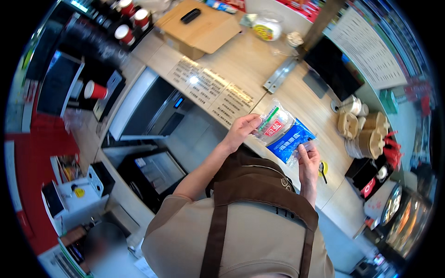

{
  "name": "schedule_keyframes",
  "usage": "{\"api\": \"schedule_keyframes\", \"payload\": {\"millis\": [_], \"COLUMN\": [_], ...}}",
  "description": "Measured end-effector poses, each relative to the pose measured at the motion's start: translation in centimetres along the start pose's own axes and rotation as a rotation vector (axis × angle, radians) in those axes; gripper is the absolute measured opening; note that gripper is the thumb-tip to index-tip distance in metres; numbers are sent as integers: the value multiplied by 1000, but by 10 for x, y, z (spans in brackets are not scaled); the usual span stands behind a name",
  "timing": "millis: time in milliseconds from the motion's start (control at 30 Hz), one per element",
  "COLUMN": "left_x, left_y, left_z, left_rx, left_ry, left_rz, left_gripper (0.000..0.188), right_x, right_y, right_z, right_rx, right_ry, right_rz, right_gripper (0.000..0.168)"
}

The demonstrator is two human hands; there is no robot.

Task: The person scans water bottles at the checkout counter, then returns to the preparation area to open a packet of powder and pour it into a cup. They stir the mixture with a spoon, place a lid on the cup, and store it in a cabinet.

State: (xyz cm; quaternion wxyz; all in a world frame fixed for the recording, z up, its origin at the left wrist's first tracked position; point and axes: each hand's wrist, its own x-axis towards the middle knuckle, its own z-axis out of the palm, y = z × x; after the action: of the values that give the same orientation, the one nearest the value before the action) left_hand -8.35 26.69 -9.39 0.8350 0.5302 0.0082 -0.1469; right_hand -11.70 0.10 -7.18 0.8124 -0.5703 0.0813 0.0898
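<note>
Between my two hands is a clear and blue plastic food packet (pixel 283 137), held flat above the front edge of the wooden counter (pixel 255 74). It bears a red label, a green strip and writing. My left hand (pixel 240 131) pinches its left edge between thumb and fingers. The lower right corner is gripped by my right hand (pixel 308 160), thumb on top. What the packet contains is hard to make out. Just beyond my right hand, a yellow roll of tape or similar round item (pixel 324 167) lies on the counter.
A cardboard box (pixel 198 26) with a black object on top stands at the far left of the counter. Cardboard cup carriers (pixel 370 139) are stacked at right, near a dark screen (pixel 330 66). A metal bracket (pixel 280 76) lies beyond the packet. Another person (pixel 106 246) is at lower left.
</note>
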Motion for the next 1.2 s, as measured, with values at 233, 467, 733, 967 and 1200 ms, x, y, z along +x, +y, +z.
{"api": "schedule_keyframes", "payload": {"millis": [233,467,733,967,1200], "left_x": [-85,-180,-225,-141,-32], "left_y": [-1,-46,-176,-255,-246], "left_z": [-67,-153,-247,-291,-303], "left_rx": [7,-176,-338,-363,-338], "left_ry": [374,908,1380,1370,1225], "left_rz": [81,37,-43,-162,-229], "left_gripper": [19,23,21,21,21], "right_x": [25,38,40,38,34], "right_y": [19,46,54,47,38], "right_z": [70,125,167,182,162], "right_rx": [-254,-553,-664,-658,-611], "right_ry": [-360,-622,-728,-671,-481], "right_rz": [185,258,363,373,294], "right_gripper": [11,56,47,45,41]}}
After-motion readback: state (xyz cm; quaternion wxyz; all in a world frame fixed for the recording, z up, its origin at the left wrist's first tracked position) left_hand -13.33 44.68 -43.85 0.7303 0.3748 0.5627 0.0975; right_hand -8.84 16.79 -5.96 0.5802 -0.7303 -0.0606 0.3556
